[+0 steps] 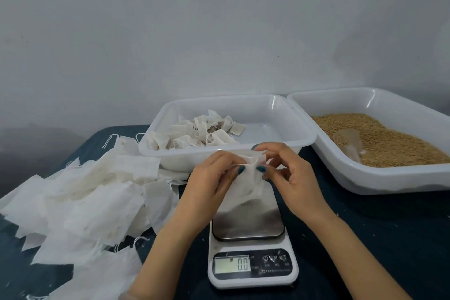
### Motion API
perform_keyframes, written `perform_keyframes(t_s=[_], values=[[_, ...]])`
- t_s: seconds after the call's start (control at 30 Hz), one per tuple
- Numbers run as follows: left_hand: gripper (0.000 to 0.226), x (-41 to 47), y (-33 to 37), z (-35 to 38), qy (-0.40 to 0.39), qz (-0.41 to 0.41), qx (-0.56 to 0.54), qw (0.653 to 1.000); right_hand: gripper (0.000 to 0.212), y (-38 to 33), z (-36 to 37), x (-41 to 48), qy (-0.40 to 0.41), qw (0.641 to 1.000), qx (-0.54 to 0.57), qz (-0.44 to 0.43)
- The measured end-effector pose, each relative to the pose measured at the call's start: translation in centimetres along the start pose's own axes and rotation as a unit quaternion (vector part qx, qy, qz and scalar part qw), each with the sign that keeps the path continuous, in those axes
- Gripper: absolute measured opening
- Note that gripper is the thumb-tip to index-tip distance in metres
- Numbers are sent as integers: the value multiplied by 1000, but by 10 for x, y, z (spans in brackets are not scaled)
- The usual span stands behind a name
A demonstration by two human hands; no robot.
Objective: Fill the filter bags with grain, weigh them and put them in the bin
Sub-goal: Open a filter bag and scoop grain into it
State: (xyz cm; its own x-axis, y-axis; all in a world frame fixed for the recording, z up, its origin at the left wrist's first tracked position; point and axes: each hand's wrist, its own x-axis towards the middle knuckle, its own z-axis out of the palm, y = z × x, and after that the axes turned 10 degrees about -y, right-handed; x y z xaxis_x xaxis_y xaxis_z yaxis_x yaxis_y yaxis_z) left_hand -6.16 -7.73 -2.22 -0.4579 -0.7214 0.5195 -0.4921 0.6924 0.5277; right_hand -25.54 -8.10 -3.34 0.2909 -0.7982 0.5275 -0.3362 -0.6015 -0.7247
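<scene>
Both hands meet over the middle of the counter [389,238], working one empty filter bag [246,190] between them. The left grip [214,178] pinches the bag's top edge with thumb and curled fingers; the right grip [295,178] pinches the same edge from the other side, its fingers bent and its thumb on the cloth. The two sets of fingertips nearly touch. The bag hangs down limp from them, crumpled and white; whether its mouth is open I cannot tell.

Directly beneath the two grips sits a small scale [253,273]. The lower part of the bag hangs in front of the steel platform [248,224], and whether it touches I cannot say. The display [232,264] reads 0.0.

Just beyond the grips stands the white bin [280,109], its front rim close behind the knuckles, with a heap of filled bags [199,134] in its left half. Out past the right grip, and touching the bin's side, is a second white tray [365,178] — it holds the grain [389,143], with a clear scoop [348,143] lying in it.

On the far side of the left grip a loose pile of flat empty bags [97,197] spreads over the dark blue counter, strings trailing — it reaches up to the left forearm.
</scene>
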Motion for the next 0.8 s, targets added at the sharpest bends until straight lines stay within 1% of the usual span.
perform_keyframes(t_s=[0.03,0.07,0.1,0.13,0.2,0.27,0.3,0.37,0.43,0.47,0.53,0.6,0.67,0.73,0.8], values=[[16,0,0,0,-1,0,3,1000,54,-1,0,0,-1,1000,-27,-9],[16,0,1,-1,-2,1,6,1000,55,-2,0,-1,-3,999,-45,-21],[16,0,2,-1,-2,0,9,1000,49,-1,1,-1,-7,998,-59,-36],[16,1,3,-1,-1,-1,11,1000,37,-2,1,-2,-8,997,-63,-46],[15,1,4,-1,2,-4,15,1000,7,-3,0,-1,-10,997,-61,-40],[12,1,6,-1,11,-7,30,999,24,-4,1,-1,21,994,-100,-39],[11,0,6,-1,19,-9,44,999,28,-5,1,-1,41,988,-140,-48],[21,-1,7,-1,34,-22,76,996,29,-6,1,-3,70,970,-218,-81],[30,-2,7,-2,36,-28,99,994,27,-5,0,-3,74,959,-251,-109],[31,-3,6,-2,29,-25,109,993,25,-4,1,-3,69,961,-241,-115],[32,-4,5,-3,2,-15,116,993,21,-2,1,-2,48,974,-185,-119],[34,-3,6,-4,-16,-5,83,996,15,-2,0,-2,33,981,-149,-119],[34,-2,7,-3,-16,6,47,999,9,-2,-1,-2,17,985,-123,-119],[37,-3,6,-2,-10,6,67,998,5,-2,-1,-3,-4,988,-99,-118],[41,-4,5,-3,-2,9,127,992,3,-2,1,-4,-17,988,-88,-122]])
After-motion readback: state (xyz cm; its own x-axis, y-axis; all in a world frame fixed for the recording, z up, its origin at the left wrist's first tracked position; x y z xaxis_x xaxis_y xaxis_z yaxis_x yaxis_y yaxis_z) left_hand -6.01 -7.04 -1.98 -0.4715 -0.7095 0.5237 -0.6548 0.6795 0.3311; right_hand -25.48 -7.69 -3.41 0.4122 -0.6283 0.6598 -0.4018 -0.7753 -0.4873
